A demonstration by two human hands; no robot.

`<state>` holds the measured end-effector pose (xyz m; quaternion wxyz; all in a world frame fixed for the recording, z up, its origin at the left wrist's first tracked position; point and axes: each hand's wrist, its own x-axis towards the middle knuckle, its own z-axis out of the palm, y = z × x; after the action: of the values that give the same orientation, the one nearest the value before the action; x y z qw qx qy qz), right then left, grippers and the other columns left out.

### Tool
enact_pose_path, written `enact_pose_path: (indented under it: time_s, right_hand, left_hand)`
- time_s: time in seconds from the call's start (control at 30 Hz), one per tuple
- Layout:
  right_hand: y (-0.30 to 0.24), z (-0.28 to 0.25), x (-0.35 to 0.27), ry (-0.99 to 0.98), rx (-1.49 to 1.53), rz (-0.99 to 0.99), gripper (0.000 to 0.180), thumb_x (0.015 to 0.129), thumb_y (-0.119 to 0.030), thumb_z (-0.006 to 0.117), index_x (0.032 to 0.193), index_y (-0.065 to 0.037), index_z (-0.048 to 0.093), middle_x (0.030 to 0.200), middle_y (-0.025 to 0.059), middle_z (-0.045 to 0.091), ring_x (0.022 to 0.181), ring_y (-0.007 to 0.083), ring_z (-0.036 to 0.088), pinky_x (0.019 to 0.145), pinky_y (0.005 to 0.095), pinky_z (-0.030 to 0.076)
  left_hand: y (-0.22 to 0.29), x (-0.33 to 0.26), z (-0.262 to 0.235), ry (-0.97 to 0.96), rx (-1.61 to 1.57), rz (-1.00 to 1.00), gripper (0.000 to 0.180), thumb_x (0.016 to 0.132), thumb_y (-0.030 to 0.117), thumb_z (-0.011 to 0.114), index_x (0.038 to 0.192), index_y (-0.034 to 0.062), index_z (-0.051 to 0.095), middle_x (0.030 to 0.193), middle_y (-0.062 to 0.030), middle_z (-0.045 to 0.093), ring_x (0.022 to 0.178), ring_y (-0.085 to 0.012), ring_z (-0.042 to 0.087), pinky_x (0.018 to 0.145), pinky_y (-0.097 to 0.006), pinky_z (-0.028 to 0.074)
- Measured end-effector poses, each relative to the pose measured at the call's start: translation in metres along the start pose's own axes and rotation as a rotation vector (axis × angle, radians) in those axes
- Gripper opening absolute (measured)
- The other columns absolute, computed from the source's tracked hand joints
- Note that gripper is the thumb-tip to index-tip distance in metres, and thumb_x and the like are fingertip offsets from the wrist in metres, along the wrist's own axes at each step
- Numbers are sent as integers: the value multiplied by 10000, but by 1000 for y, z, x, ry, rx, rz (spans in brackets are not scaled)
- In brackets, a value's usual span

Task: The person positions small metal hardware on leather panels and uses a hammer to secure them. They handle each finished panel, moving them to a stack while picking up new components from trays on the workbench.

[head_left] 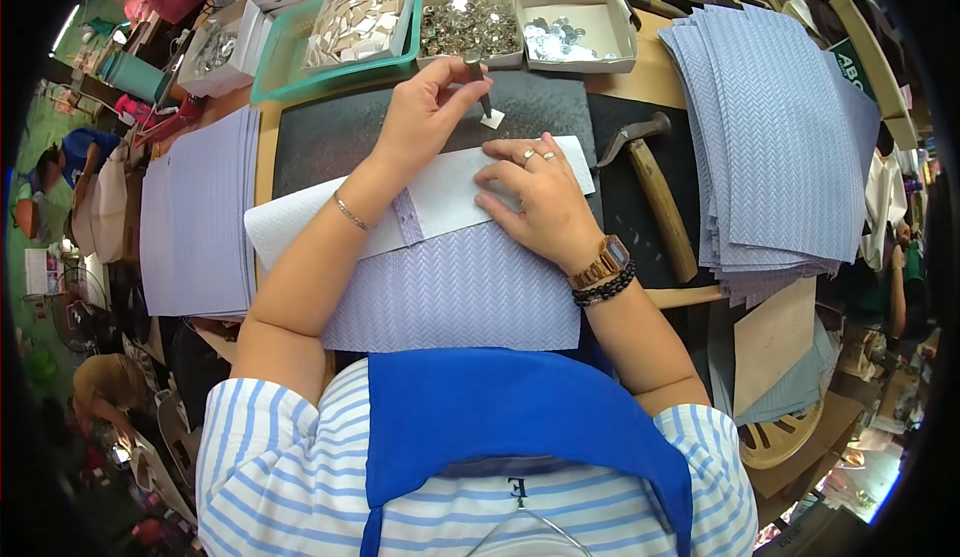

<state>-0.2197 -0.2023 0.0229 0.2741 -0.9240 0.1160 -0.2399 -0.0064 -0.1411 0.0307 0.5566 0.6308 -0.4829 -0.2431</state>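
Observation:
My left hand (pixel 428 107) is closed round a dark metal punch (pixel 479 82), held nearly upright. Its lower tip meets a small white square piece (pixel 496 121) on the dark work board (pixel 345 132). In front of me lies a lavender herringbone-textured panel (pixel 450 292), its far part folded back to show a white underside (pixel 455 192). My right hand (pixel 540 197) rests on that white fold with fingers apart, pressing on it. A hammer with a wooden handle (pixel 662 207) lies to the right of my right hand, on a black surface.
Stacks of lavender panels stand at the left (pixel 195 217) and right (pixel 775 147). Along the back are a teal tray (pixel 265 77) with small white pieces, a box of metal fittings (pixel 470 27) and a white box (pixel 625 27) with shiny discs.

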Motion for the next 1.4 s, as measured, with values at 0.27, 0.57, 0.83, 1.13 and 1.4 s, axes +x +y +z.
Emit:
enact_pose_path:
  time_s: [0.27,0.57,0.83,1.13,1.4]
  right_hand:
    - [2,0,0,-17,4,3,199,882,-222,795,1047,-129,732,1311,65,678,1272,295,610,1173,633,361]
    - [0,0,1,-7,-5,-1,187,876,-224,789,1022,-122,733,1294,74,677,1267,290,608,1194,601,359]
    - [14,-52,-14,265,-203,122,309,891,-254,792,1149,-99,723,1297,142,661,1231,363,605,1083,508,457]
    - [50,-113,-81,125,-212,699,423,1032,-276,669,1365,-33,574,1161,279,684,1070,435,685,901,476,534]
    - [-38,-116,17,360,426,209,351,1066,-193,628,1330,28,561,864,25,646,754,84,601,686,269,503]
  left_hand:
    - [-3,-3,5,-35,-88,41,220,1053,108,653,1253,18,658,1144,-59,742,1080,-122,685,981,-278,543]
    - [-7,-6,6,-62,-38,57,220,1061,94,634,1262,8,654,1132,-60,742,1077,-118,687,973,-274,548]
    - [-7,-10,9,-33,46,75,212,1054,110,653,1234,-2,666,1101,-50,758,1035,-99,700,928,-267,560]
    - [-8,-8,14,-31,172,165,228,1038,103,663,1253,27,668,1103,-73,771,1035,-122,736,897,-267,579]
    - [-12,-10,13,-16,260,231,244,1028,97,677,1266,47,667,1091,-76,772,1009,-123,743,869,-280,595]
